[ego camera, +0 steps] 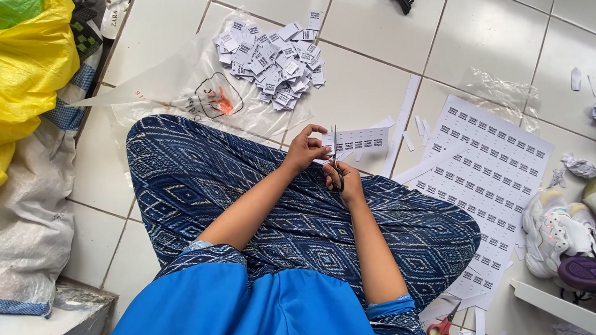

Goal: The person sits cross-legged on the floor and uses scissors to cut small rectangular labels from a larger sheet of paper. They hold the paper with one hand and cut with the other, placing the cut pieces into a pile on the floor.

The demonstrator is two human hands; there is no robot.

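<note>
Pinching a paper label strip (357, 139), the left hand (304, 149) feeds scissors (335, 164) gripped by the right hand (345, 183).

Blue/white patterned trousers (294, 216), yellow bag (9, 91), red-handled scissors (442, 330)

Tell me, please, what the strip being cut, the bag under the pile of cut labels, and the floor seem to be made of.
The strip looks like thin matte white paper: it lies flat and carries rows of print. The bag seems clear glossy plastic film: tiles show through and it wrinkles. The floor appears to be glazed white ceramic tile, with grout lines and soft shine.
</note>
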